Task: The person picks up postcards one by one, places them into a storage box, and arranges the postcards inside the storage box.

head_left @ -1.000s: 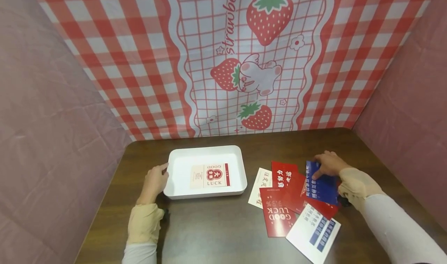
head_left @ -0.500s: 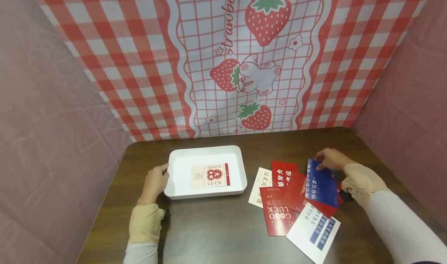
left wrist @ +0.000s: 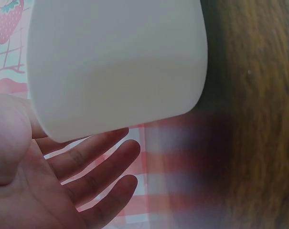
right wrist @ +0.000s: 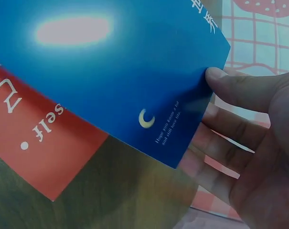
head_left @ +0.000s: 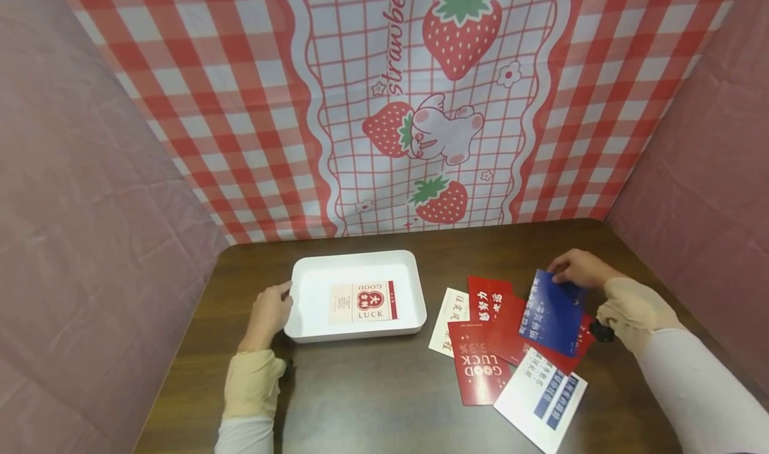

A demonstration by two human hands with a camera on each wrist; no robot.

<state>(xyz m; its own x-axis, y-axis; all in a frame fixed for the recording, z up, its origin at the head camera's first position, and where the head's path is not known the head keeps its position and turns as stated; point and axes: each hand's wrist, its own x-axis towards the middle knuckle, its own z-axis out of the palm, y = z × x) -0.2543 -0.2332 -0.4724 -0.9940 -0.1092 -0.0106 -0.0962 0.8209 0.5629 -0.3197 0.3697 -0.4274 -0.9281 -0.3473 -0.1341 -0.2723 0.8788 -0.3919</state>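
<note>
My left hand (head_left: 268, 314) is at the left end of a shallow white tray (head_left: 354, 336), thumb and index finger at its rim. In the left wrist view the tray (left wrist: 120, 62) hides those two fingertips, while the other fingers extend loosely beside it. A cream card (head_left: 363, 302) with red "GOOD LUCK" print lies in the tray. On the right, my right hand (head_left: 581, 268) pinches the edge of a blue card (head_left: 554, 314), thumb on its face and fingers behind. The blue card (right wrist: 111, 86) is tilted up above a red card (right wrist: 48, 148) in the right wrist view.
Overlapping cards lie right of the tray: a cream one (head_left: 447, 314), a red "GOOD LUCK" one (head_left: 478, 387), other red ones (head_left: 489, 290), and a white one (head_left: 523, 400) with blue bands. A checked strawberry cloth (head_left: 258, 107) hangs behind the brown table (head_left: 354, 400).
My right hand has taken the blue card by its edge and lifted it slightly, shifting back and turning the card. The left hand stays at the tray.
</note>
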